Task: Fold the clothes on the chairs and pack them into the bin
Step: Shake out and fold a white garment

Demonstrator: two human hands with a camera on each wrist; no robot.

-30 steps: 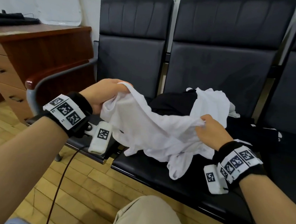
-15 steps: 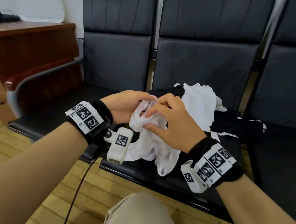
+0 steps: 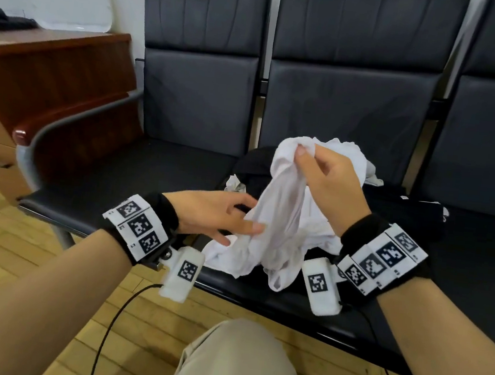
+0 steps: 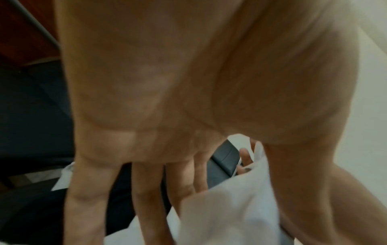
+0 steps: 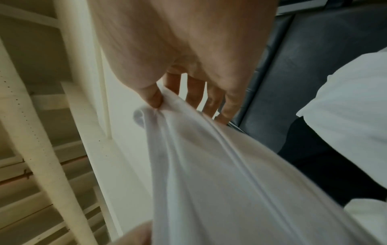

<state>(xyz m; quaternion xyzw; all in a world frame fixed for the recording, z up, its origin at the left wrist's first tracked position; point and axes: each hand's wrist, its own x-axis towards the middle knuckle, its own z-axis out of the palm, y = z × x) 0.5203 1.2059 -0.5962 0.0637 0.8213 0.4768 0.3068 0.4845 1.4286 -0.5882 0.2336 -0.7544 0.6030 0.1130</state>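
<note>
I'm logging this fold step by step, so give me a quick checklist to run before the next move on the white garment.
1. Right hand pinches the white garment at its top: ok.
2. Left hand has a firm hold lower down: not ok, its straight fingers only touch the cloth.
3. Garment spread flat for folding: not ok, it hangs bunched.
4. Free seat on the left for laying it out: ok.
5. Black clothes clear of the white one: cannot tell.
6. Bin within reach: cannot tell, none in view.
</note>
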